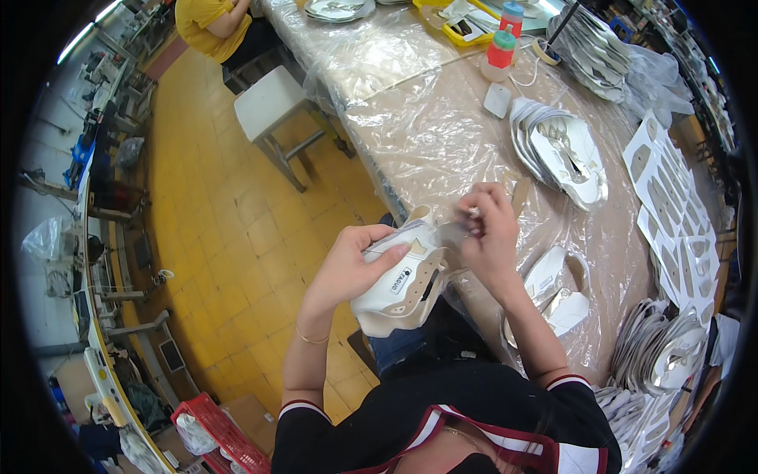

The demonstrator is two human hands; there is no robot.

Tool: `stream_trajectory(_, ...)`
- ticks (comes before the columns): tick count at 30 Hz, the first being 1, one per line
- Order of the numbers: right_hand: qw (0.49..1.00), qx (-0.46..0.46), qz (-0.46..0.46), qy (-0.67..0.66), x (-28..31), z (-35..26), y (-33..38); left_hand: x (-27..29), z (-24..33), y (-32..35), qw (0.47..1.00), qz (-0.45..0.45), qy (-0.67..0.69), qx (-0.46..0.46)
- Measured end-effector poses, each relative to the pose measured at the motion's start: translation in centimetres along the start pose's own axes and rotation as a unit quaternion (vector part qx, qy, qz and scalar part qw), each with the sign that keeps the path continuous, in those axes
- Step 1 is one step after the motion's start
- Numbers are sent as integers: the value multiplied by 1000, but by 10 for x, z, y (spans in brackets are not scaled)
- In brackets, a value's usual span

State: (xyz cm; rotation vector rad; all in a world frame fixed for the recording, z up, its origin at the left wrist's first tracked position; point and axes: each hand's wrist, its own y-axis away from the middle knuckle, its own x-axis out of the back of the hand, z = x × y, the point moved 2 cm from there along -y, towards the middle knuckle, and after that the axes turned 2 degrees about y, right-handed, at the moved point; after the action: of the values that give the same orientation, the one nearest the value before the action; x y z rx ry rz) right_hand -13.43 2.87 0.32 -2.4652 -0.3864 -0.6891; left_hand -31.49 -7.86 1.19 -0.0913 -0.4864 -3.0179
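Note:
My left hand [357,261] grips a white and beige shoe upper [403,284] in front of my chest, thumb across its side. My right hand [485,229] pinches a small piece at the upper's top edge, fingers closed on it. Both hands are held over the near edge of the plastic-covered table [442,118].
Stacks of white and silver shoe pieces [564,150] lie on the table, with more stacks [671,347] at the right and white cut-out sheets [671,213]. Two bottles [500,51] stand far back. A white stool [268,103] and a seated person in yellow [209,24] are at left.

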Motion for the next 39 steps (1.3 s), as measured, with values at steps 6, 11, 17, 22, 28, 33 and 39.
stream_trajectory(6,983,133,-90,88,3,-9,8,2,-2,4,1000,5,-9,-17)
stream_trajectory(11,977,-69,-17,-199,-1,-3,-8,-1,2,7,999,3,-30,-16)
stream_trajectory(17,987,128,-101,-5,7,-29,-11,-4,16,11,987,-11,-154,-37)
stream_trajectory(22,959,66,-263,-81,-9,-31,-7,-6,17,12,977,33,-203,-61)
stream_trajectory(28,836,-266,7,-481,1,7,-29,24,2,15,998,62,-12,-14)
stream_trajectory(33,846,-240,-40,-474,37,10,-32,33,2,18,992,72,94,-35)
stream_trajectory(39,970,53,-227,74,57,-40,-18,0,21,30,946,104,-282,-127)
